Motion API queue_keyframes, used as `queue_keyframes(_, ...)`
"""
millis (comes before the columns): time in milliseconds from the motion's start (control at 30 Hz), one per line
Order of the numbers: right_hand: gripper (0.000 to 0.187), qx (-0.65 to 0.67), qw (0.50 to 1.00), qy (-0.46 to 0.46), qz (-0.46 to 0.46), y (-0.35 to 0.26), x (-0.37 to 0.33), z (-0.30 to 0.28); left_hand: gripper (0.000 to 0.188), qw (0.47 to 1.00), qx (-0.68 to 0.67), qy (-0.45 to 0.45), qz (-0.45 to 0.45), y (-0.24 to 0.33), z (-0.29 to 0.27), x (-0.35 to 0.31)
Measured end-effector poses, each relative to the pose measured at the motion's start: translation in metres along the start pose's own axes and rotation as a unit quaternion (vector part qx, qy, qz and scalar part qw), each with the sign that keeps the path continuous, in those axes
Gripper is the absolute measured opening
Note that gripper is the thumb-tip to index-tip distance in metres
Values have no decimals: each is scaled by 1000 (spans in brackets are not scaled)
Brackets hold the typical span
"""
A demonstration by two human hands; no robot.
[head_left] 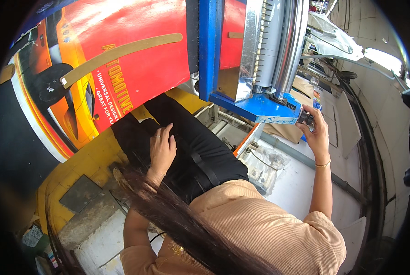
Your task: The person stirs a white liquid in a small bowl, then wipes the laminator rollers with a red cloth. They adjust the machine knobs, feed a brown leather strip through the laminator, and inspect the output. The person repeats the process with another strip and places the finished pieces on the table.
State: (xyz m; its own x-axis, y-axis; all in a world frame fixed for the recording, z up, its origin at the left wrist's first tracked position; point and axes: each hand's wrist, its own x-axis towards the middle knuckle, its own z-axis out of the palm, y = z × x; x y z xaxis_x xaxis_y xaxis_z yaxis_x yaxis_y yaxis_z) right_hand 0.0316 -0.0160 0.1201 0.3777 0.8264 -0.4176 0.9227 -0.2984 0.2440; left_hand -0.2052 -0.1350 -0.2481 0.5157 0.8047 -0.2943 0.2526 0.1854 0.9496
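Observation:
At the right, my right hand (318, 136) closes its thumb and fingers on a small black knob (305, 118) at the corner of a blue machine frame (264, 109). A shiny metal roller (291, 46) and a row of small spikes rise from that frame. My left hand (162, 149) lies over my black-trousered thigh, its fingers stretched and holding nothing. Ahead of it hangs a large red and yellow printed sheet (154, 55) with a vehicle picture. A long brown strip (122, 56) lies across the sheet.
Yellow surfaces (83, 160) with a dark square plate (80, 193) lie at the left. Below the blue frame are a clear plastic bag (267, 167) and a grey pipe (351, 189). A pale wall (388, 119) runs along the right.

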Motion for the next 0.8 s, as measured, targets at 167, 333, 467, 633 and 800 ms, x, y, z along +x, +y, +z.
queue_keyframes(167, 46, 41, 998, -2, 52, 9, -3, 4, 35, 1000, -2, -10, -9, -1, 0, 4)
queue_keyframes(333, 37, 241, 958, 2, 152, 7, -1, 11, 33, 1000, -4, -12, -15, -1, 3, 7)
queue_keyframes(467, 36, 280, 935, 3, 217, -1, 0, 10, 31, 1000, -6, -17, -13, -2, 6, 7)
queue_keyframes(633, 34, 291, 922, 12, 256, -10, 2, 8, 30, 1000, -4, -19, -20, -6, 10, 5)
queue_keyframes(800, 33, 292, 911, 20, 290, -10, 4, 10, 30, 999, -3, -31, -43, -10, 13, 2)
